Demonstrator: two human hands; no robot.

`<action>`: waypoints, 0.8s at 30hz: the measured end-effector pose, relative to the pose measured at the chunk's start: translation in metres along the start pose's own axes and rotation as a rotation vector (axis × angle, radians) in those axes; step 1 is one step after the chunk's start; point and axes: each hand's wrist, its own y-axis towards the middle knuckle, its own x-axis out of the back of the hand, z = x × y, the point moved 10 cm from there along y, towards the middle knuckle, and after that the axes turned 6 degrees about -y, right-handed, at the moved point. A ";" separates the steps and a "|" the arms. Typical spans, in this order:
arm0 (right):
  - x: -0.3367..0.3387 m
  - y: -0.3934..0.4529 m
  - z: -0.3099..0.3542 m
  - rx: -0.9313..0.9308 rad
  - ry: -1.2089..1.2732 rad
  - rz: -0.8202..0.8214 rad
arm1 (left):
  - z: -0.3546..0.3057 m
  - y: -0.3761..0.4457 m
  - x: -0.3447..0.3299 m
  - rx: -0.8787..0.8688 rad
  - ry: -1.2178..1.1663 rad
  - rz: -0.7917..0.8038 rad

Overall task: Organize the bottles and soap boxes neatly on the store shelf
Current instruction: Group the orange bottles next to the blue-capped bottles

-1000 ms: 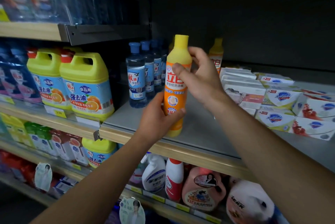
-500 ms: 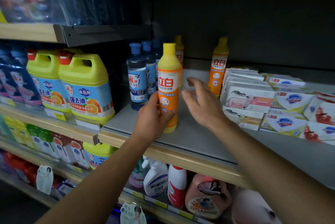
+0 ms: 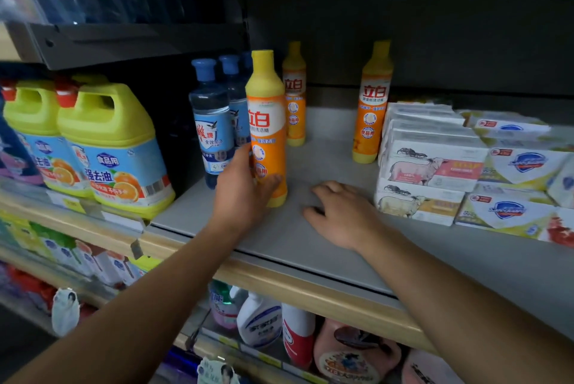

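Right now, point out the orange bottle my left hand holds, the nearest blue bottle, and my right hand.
orange bottle (image 3: 267, 118): head view, on its front label.
blue bottle (image 3: 212, 132): head view, on its label.
right hand (image 3: 343, 212): head view, back of hand.

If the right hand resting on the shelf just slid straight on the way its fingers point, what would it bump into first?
Probably nothing soon. The right hand points up-left toward the back of the shelf, through the gap between the held orange bottle and the right-hand orange bottle. Depth is hard to judge.
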 end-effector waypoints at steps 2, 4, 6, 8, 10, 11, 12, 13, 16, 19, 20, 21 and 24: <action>-0.001 0.001 0.000 0.003 0.012 0.007 | 0.007 0.017 -0.010 0.041 0.017 -0.001; 0.001 0.001 -0.001 0.003 0.022 -0.001 | 0.011 0.032 -0.022 0.056 0.033 0.000; 0.002 0.000 -0.001 0.001 0.034 -0.010 | 0.015 0.046 -0.034 0.071 0.040 0.005; 0.002 0.000 -0.001 -0.002 0.044 -0.015 | 0.018 0.059 -0.047 0.080 0.036 0.007; 0.003 0.001 -0.001 -0.004 0.050 -0.014 | 0.020 0.071 -0.059 0.086 0.026 0.010; 0.002 0.001 -0.002 -0.003 0.052 -0.011 | 0.022 0.076 -0.064 0.089 0.023 0.012; 0.002 0.001 -0.002 -0.003 0.054 -0.009 | 0.024 0.081 -0.068 0.091 0.021 0.012; 0.002 0.001 -0.002 -0.003 0.056 -0.008 | 0.025 0.085 -0.072 0.090 0.026 0.009; 0.001 0.002 -0.002 -0.004 0.060 -0.009 | 0.029 0.096 -0.078 0.090 0.047 -0.006; 0.000 0.002 -0.003 -0.003 0.063 -0.008 | 0.032 0.103 -0.083 0.094 0.040 -0.014; 0.000 0.003 -0.003 -0.005 0.066 -0.009 | 0.032 0.104 -0.085 0.092 0.046 -0.021; 0.000 0.003 -0.003 -0.007 0.069 -0.011 | 0.033 0.105 -0.085 0.090 0.054 -0.027; 0.000 0.003 -0.003 -0.015 0.068 -0.021 | 0.034 0.107 -0.087 0.097 0.070 -0.043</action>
